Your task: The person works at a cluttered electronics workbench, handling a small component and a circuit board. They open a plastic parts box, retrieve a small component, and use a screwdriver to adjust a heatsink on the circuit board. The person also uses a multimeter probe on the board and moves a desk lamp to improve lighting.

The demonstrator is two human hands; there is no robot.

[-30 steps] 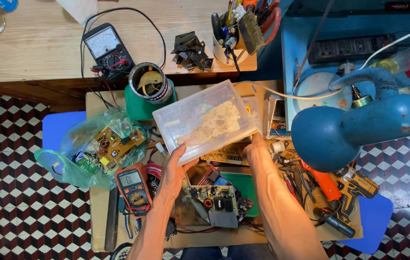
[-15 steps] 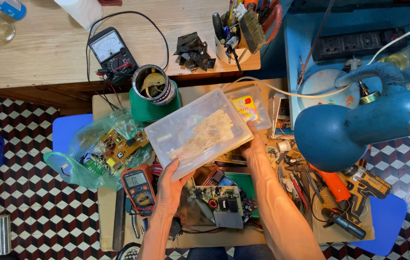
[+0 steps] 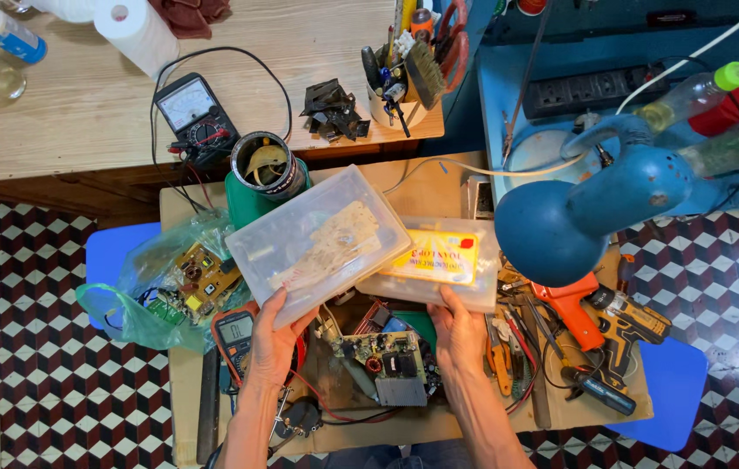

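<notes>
Two hands grip plastic boxes above the circuit board (image 3: 384,365). Left hand (image 3: 272,340) clasps the near edge of the clear lid (image 3: 317,245), whose long axis tilts up toward the right. Right hand (image 3: 459,334) holds the near edge of the clear box (image 3: 433,265), lying crosswise just right of the lid, partly beneath it. Blue lamp (image 3: 560,221) crowds the box's right edge; an orange multimeter (image 3: 234,337) sits left of the board.

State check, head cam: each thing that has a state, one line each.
clear lid: off, tilted, held by left hand
clear box: open, yellow packet inside, right hand at its front edge
blue desk lamp: head down, cannot tell if lit
orange meter: display blank
green-capped bottle: capped, lying down
</notes>
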